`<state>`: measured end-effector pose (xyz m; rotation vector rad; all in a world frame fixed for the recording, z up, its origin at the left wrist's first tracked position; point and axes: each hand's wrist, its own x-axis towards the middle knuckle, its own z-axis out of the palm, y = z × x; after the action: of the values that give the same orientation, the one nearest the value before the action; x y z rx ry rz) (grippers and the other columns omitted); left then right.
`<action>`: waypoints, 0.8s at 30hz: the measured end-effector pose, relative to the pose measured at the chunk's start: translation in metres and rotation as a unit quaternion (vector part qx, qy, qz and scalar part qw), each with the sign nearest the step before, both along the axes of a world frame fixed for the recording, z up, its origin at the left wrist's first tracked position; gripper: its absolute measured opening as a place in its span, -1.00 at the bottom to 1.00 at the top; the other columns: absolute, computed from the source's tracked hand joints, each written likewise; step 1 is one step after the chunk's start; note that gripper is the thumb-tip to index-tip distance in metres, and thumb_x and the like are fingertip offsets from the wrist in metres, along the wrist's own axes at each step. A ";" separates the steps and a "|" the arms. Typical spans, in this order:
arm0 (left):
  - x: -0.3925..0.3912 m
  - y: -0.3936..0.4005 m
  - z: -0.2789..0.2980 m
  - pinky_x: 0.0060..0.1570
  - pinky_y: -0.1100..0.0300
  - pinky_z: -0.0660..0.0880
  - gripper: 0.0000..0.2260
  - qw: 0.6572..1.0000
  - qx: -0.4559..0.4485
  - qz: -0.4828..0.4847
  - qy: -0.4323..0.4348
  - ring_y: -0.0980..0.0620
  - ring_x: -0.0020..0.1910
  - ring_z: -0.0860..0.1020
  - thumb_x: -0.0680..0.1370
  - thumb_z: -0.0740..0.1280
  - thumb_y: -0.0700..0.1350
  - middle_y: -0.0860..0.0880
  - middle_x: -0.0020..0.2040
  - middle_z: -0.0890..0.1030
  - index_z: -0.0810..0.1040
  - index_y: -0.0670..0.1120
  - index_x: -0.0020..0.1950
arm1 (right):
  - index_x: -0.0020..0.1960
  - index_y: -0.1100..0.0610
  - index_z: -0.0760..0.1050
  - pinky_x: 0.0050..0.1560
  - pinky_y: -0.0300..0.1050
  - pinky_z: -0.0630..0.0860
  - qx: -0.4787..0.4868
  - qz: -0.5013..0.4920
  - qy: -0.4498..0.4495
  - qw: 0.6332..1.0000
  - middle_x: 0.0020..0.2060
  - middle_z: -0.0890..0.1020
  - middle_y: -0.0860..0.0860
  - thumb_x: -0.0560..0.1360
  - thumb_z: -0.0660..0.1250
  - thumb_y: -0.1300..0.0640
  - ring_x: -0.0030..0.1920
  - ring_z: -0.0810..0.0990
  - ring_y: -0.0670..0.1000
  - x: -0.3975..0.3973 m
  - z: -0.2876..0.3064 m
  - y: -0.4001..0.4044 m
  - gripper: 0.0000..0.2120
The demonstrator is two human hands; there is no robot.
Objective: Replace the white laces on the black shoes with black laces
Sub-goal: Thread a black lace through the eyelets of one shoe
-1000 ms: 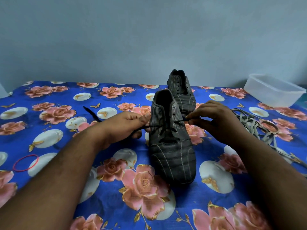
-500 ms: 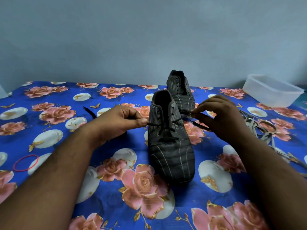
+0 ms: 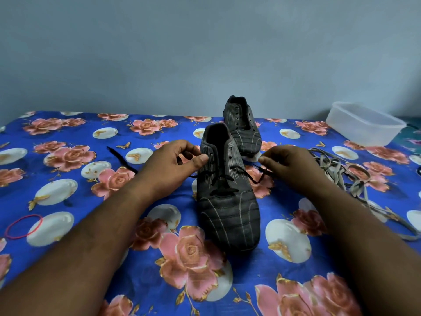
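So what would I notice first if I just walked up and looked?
Probably the near black shoe in the middle of the bright blue flowery cloth, with both hands, left and right, at its black lace. The second shoe stands behind it, and pale laces lie heaped to the right.

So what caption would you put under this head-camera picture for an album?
Both hands thread a black lace through the near shoe; white laces lie aside.
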<state>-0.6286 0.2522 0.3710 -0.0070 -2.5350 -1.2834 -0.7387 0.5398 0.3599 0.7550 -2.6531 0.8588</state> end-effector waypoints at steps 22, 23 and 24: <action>0.007 0.023 0.003 -0.07 0.28 0.47 -0.51 0.994 0.102 0.009 -0.024 0.18 -0.03 0.58 0.37 0.59 0.10 0.17 0.19 0.57 0.52 0.12 0.23 | -0.10 -0.22 0.67 0.25 0.15 0.42 0.172 -0.132 -0.040 0.975 -0.03 0.61 -0.07 0.44 0.46 -0.25 0.25 0.41 0.14 -0.003 -0.002 -0.007 -0.86; 0.007 0.024 0.003 -0.10 0.31 0.47 -0.52 0.994 0.103 0.007 -0.024 0.20 -0.05 0.58 0.37 0.60 0.09 0.17 0.18 0.58 0.53 0.12 0.23 | -0.13 -0.21 0.65 0.24 0.16 0.42 0.170 -0.131 -0.034 0.976 -0.05 0.62 -0.07 0.45 0.46 -0.20 0.23 0.43 0.14 -0.003 -0.003 -0.008 -0.91; 0.007 0.025 0.003 -0.13 0.34 0.46 -0.52 0.994 0.107 0.007 -0.023 0.21 -0.07 0.58 0.37 0.60 0.08 0.17 0.16 0.59 0.53 0.12 0.22 | -0.16 -0.21 0.63 0.23 0.16 0.43 0.165 -0.130 -0.029 0.977 -0.07 0.63 -0.08 0.47 0.45 -0.16 0.21 0.45 0.14 -0.003 -0.004 -0.008 -0.93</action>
<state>-0.6217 0.2768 0.3739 0.0874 -2.4162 -1.5596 -0.7417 0.5314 0.3558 0.4363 -2.9006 0.3821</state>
